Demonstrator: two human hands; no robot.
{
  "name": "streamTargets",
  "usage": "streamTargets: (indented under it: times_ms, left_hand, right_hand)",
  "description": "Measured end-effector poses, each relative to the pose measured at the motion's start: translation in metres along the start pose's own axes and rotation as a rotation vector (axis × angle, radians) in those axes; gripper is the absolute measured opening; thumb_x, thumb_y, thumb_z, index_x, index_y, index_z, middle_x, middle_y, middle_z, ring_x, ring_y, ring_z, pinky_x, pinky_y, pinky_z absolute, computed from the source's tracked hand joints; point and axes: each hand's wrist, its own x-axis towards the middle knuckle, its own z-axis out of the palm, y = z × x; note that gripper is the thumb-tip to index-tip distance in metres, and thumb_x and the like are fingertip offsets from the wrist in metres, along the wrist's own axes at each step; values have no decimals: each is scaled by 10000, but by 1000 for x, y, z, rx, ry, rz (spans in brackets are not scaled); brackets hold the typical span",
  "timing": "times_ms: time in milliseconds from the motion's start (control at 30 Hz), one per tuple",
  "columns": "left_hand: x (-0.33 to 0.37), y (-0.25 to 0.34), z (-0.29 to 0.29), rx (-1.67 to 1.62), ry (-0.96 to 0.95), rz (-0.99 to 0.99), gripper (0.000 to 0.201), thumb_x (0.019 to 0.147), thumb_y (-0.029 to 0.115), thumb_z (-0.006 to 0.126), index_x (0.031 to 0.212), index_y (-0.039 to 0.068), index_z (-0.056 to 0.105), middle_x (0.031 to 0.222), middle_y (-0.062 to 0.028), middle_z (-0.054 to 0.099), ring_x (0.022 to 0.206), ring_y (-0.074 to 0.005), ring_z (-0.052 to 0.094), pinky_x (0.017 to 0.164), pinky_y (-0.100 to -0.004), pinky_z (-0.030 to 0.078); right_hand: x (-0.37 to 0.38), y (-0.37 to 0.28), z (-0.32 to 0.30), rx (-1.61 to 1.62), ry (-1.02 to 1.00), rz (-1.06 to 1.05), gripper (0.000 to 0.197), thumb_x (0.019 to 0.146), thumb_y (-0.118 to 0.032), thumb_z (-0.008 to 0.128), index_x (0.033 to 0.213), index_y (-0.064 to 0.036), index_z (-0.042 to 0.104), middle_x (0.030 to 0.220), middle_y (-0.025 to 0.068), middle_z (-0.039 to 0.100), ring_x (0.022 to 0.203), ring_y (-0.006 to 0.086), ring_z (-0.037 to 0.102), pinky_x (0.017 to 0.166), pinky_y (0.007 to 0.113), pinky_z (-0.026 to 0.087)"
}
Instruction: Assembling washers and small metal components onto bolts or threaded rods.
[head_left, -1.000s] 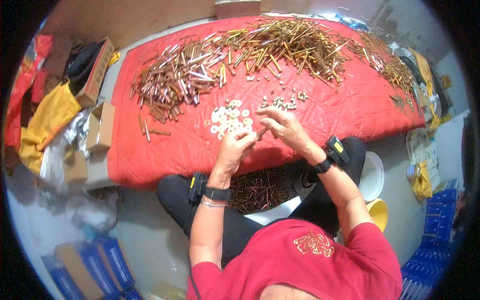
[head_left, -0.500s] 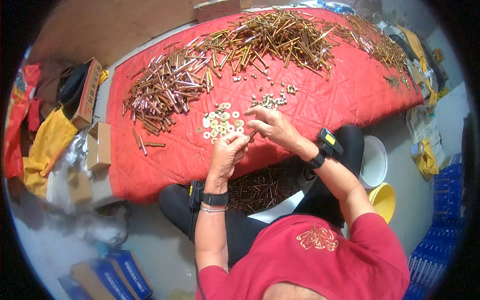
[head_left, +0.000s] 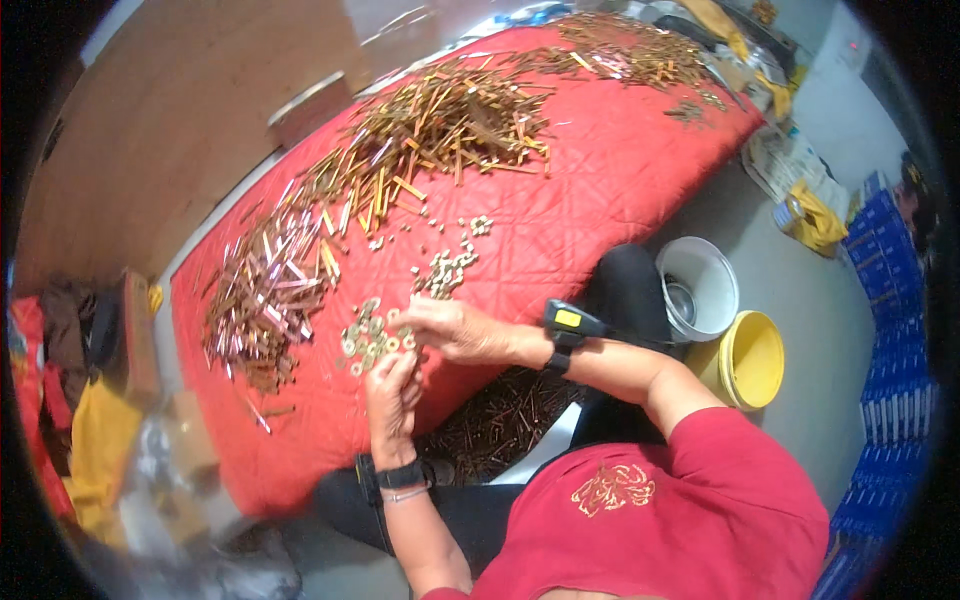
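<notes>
My left hand (head_left: 393,392) is closed above the near edge of the red quilted cover (head_left: 590,200); what its fingertips pinch is too blurred to make out. Just above it reaches my right hand (head_left: 452,328), fingers stretched and apart, with nothing visible in them. Both are beside a cluster of flat brass-coloured washers (head_left: 362,345), some hidden behind the fingers. Beyond my right hand lie small metal nuts (head_left: 447,272), loosely scattered. Left of the washers spreads a heap of pinkish-bronze metal tubes (head_left: 265,290).
A larger heap of golden metal rods (head_left: 450,115) lies farther back, with smaller hardware (head_left: 640,55) at the far right. Dark metal pieces (head_left: 500,415) are between my legs. A white bucket (head_left: 712,262) and a yellow bucket (head_left: 765,360) stand right, near blue boxes (head_left: 890,290).
The head view has turned, so the scene sits tilted and shifted left. My right hand's fingers have come down closer over the left hand and washers.
</notes>
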Motion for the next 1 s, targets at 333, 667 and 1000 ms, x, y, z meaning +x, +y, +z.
streamTargets:
  times_ms: [333,667,1000]
  left_hand:
    - [-1,-16,19,1071,126,828,82,777,4,643,856,20,631,698,-106,580,609,-211,557,549,-304,442]
    - [-27,-31,46,1568,-10,1000,147,742,8,626,887,18,598,706,-76,531,609,-213,555,515,-334,444]
    - [-52,-47,56,1287,-84,461,740,549,308,820,1155,38,490,1021,-147,515,1004,-329,497,850,-418,394]
  right_hand:
    - [-19,25,12,10,-31,399,201,888,-187,505,998,-38,583,900,166,634,837,315,615,726,395,487]
    - [-28,-1,-33,428,-461,1036,247,880,-250,515,815,-24,588,619,1,522,527,87,460,461,254,371]
    - [-11,33,-82,-152,-373,384,233,880,-198,553,985,3,606,848,89,646,792,184,619,684,311,494]
